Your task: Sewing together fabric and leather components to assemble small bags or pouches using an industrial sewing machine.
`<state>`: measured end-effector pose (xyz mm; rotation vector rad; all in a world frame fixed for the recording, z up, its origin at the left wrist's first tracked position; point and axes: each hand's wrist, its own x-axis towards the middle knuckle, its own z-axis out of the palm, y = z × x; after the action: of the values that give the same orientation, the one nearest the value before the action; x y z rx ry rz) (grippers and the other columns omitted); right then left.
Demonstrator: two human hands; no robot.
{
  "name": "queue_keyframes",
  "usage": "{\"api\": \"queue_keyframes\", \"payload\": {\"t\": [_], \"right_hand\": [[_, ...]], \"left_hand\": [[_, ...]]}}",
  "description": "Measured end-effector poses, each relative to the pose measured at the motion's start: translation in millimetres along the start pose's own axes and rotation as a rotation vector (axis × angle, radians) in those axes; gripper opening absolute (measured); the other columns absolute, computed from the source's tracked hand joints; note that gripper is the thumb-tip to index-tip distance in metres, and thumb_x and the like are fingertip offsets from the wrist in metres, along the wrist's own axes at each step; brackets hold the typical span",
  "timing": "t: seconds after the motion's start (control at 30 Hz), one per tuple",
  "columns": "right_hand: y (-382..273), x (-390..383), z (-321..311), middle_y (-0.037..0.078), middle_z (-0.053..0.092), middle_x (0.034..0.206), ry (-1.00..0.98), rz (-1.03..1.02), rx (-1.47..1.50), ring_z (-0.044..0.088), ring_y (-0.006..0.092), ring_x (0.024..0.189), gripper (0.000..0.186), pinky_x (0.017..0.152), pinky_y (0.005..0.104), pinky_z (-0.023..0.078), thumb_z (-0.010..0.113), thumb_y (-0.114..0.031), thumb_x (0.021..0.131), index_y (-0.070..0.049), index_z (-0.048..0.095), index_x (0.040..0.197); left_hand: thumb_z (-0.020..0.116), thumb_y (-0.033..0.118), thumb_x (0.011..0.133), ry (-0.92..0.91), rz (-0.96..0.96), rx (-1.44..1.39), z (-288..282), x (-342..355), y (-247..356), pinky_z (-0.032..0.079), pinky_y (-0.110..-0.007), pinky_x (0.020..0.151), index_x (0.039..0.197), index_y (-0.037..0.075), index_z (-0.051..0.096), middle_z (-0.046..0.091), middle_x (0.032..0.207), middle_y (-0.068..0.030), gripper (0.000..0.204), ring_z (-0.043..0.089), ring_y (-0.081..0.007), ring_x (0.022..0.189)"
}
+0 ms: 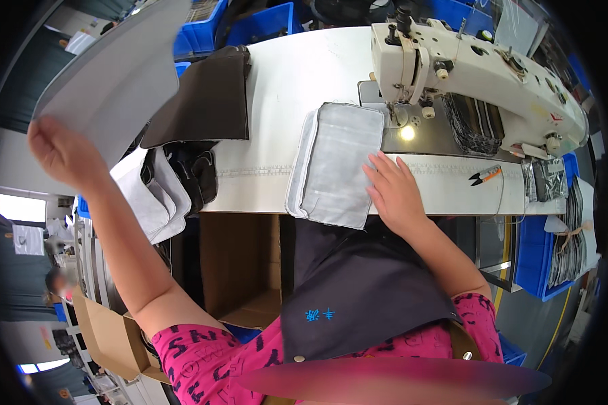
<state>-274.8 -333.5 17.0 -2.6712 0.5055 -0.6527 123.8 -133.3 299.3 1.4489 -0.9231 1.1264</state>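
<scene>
My left hand (64, 152) is raised at the far left, its fingers closed on the lower edge of a large pale grey panel (115, 74). The panel hangs in the air above the table's left end. My right hand (396, 189) lies with its fingers apart on the right edge of a light grey rectangular fabric piece (344, 162). That piece rests on the table just left of the sewing machine's needle area, its near end reaching past the table edge. Another layer shows along its left side.
A white sewing machine (479, 81) stands at the right. Dark brown panels (203, 98) and white-backed pieces (148, 202) lie at the left. Orange-and-black thread snips (485, 175) lie at the right. A blue bin (540, 263) and open cardboard box (240, 263) sit lower.
</scene>
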Motion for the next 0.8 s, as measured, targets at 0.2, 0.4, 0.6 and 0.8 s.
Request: {"api": "queue_keyframes", "payload": {"t": [0.2, 0.4, 0.6, 0.8], "right_hand": [[-1, -7, -23, 0.017, 0.051, 0.151, -0.189, -0.233, -0.004, 0.041, 0.0372, 0.147, 0.059, 0.122, 0.0574, 0.028, 0.074, -0.015, 0.083, -0.01, 0.06, 0.14], [-7, -9, -9, 0.015, 0.053, 0.15, -0.137, -0.256, -0.034, 0.044, 0.0381, 0.144, 0.06, 0.117, 0.0558, 0.036, 0.075, -0.014, 0.079, -0.014, 0.062, 0.138], [-35, 37, -9, 0.013, 0.07, 0.106, 0.133, -0.238, 0.141, 0.069, 0.0313, 0.093, 0.031, 0.075, 0.0414, 0.057, 0.074, -0.016, 0.086, -0.01, 0.071, 0.117], [-36, 90, -56, 0.003, 0.066, 0.07, -0.031, 0.418, 1.332, 0.057, 0.0093, 0.054, 0.03, 0.051, 0.0307, 0.048, 0.059, -0.027, 0.106, -0.003, 0.068, 0.09]], "left_hand": [[0.055, 0.025, 0.111, 0.002, -0.173, -0.033, -9, -20, 30, 0.046, -0.024, 0.089, 0.119, 0.004, 0.058, 0.062, 0.11, -0.0018, 0.023, 0.055, -0.0086, 0.097], [0.054, 0.029, 0.11, 0.029, -0.442, -0.221, -18, -53, 33, 0.049, -0.028, 0.094, 0.131, 0.006, 0.054, 0.061, 0.119, -0.0054, 0.031, 0.059, -0.0142, 0.103], [0.049, 0.026, 0.111, 0.135, -0.39, -0.259, -51, -55, 25, 0.053, -0.034, 0.093, 0.126, 0.006, 0.054, 0.063, 0.118, -0.0098, 0.026, 0.062, -0.0201, 0.106], [0.051, 0.026, 0.111, 0.154, -0.409, -0.344, -88, -37, 8, 0.051, -0.031, 0.091, 0.114, 0.007, 0.056, 0.061, 0.109, -0.0036, 0.019, 0.059, -0.0152, 0.098]]}}
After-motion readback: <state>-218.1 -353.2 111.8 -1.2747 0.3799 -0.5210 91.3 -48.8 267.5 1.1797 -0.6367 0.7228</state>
